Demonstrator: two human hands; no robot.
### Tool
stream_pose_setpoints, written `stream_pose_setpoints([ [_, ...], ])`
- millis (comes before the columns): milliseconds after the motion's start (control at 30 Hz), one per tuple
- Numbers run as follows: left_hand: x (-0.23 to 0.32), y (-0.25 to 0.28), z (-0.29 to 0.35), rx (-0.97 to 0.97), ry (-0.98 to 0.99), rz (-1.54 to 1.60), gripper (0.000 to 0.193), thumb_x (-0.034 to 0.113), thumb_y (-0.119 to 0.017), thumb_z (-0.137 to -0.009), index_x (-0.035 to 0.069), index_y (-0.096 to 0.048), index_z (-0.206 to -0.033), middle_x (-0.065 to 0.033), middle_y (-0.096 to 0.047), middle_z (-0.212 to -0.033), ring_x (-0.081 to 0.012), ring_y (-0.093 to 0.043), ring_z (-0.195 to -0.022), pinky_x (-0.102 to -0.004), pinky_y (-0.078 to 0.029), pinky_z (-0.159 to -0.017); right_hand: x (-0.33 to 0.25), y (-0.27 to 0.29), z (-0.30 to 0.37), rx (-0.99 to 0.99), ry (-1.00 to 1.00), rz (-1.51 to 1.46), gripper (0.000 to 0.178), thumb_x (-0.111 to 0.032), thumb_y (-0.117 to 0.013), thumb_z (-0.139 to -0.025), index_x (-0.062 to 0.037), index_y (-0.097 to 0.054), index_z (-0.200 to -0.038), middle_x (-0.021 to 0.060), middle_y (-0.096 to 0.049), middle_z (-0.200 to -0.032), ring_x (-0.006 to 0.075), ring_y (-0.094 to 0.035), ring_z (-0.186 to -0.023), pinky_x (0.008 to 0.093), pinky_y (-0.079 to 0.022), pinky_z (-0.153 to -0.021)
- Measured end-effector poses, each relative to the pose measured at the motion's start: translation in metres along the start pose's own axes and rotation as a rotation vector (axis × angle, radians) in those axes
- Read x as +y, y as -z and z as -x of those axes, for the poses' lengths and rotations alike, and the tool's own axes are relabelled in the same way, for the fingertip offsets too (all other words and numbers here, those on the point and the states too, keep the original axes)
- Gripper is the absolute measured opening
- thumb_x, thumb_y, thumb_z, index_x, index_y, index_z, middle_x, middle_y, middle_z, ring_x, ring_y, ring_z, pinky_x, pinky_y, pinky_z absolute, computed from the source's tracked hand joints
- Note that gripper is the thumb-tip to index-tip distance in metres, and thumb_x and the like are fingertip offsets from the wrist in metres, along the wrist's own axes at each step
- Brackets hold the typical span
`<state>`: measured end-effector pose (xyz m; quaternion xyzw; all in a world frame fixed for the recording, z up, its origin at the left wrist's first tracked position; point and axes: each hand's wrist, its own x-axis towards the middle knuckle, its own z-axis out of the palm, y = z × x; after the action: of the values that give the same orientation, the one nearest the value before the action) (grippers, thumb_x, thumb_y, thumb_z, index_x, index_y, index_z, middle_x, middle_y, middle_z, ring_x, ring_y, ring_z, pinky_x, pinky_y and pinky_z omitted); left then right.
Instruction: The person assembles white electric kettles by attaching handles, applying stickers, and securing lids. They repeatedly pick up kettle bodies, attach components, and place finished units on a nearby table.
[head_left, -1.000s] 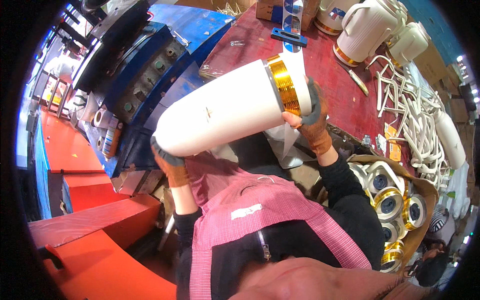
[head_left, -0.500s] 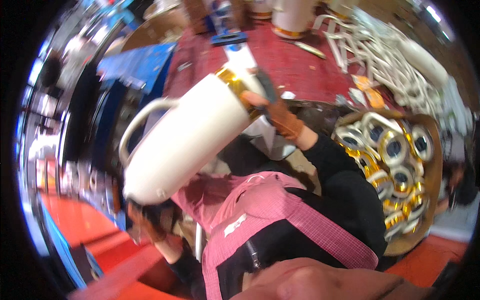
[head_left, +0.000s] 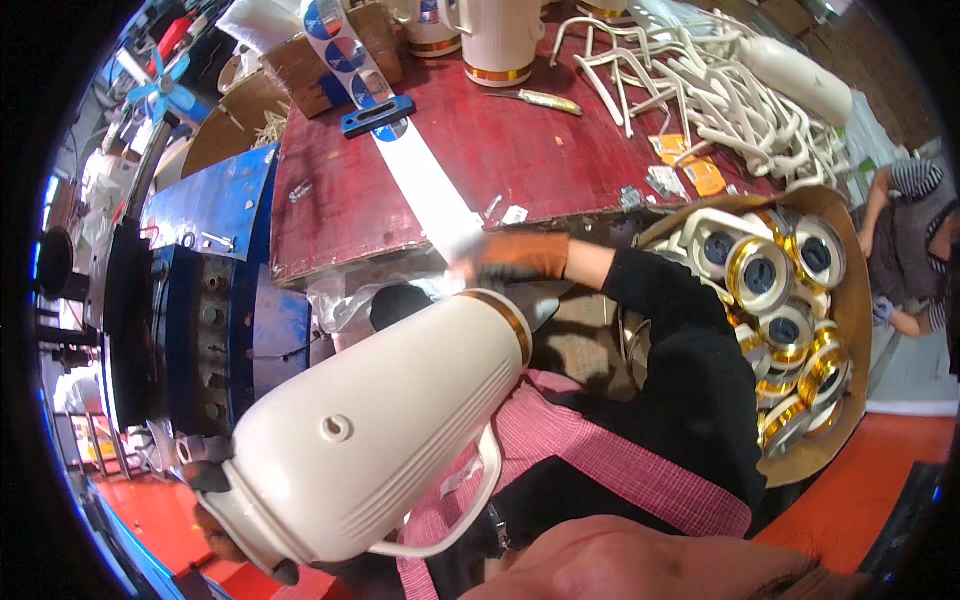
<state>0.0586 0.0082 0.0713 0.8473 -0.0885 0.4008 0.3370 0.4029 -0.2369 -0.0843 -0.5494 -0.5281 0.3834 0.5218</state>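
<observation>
A cream vacuum jug (head_left: 390, 410) lies slantwise across my lap, its gold-banded base toward the upper right. The jug's handle (head_left: 485, 490) points down toward my apron, and a small ringed hole shows on the upper side. At the lower left, my left hand (head_left: 222, 530) grips the neck, with dark-covered fingertips on either side. Just beyond the base, my right hand (head_left: 515, 257), in a brown-orange glove, has its blurred fingers closed at the end of a white label strip (head_left: 425, 190). That strip runs over the table edge from a blue bar holder (head_left: 378, 117).
On the red table (head_left: 350, 200) are a knife (head_left: 540, 101), standing jugs (head_left: 500, 40) and a heap of loose handles (head_left: 730, 110). A cardboard box (head_left: 855, 400) of gold-banded rings stands at right, with another person (head_left: 910, 235) beyond. Blue machinery (head_left: 215, 340) is at left.
The jug has moved lower and turned, bringing its handle from the far side to the near side. My right hand has left the gold-banded end for the label strip.
</observation>
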Motion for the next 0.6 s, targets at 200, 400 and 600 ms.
stream_pose_setpoints([
  [200, 0.025, -0.042, -0.053, -0.054, -0.054, 0.141, 0.026, 0.021, -0.071, -0.071, 0.005, -0.059, -0.087, -0.0179, -0.053, -0.106, -0.0371, -0.053, -0.103, -0.0458, -0.043, -0.087, 0.046, 0.255, 0.064, 1.180, -0.576, 1.766, 0.019, -0.023, -0.059, -0.073, -0.0068, -0.061, -0.083, 0.0190, -0.059, -0.089, 0.0375, -0.057, -0.081, 0.0497, -0.043, -0.073],
  [400, 0.043, -0.050, -0.037, -0.303, 0.190, 0.086, 0.034, 0.019, -0.082, -0.057, 0.009, -0.054, -0.075, -0.0152, -0.056, -0.098, -0.0426, -0.055, -0.099, -0.0539, -0.045, -0.086, -0.006, 0.295, 0.086, 1.474, -0.090, 1.213, 0.044, -0.035, -0.066, -0.075, 0.0007, -0.058, -0.098, 0.0185, -0.060, -0.095, 0.0317, -0.058, -0.087, 0.0404, -0.047, -0.074],
  [600, 0.047, -0.080, -0.001, -0.217, 0.230, 0.148, 0.045, 0.020, -0.081, -0.059, 0.015, -0.058, -0.097, -0.0131, -0.051, -0.109, -0.0400, -0.053, -0.104, -0.0562, -0.045, -0.086, -0.069, 0.034, -0.011, 0.928, 0.307, -0.227, 0.050, -0.034, -0.065, -0.080, 0.0010, -0.049, -0.111, 0.0094, -0.056, -0.087, 0.0171, -0.055, -0.075, 0.0286, -0.045, -0.063],
])
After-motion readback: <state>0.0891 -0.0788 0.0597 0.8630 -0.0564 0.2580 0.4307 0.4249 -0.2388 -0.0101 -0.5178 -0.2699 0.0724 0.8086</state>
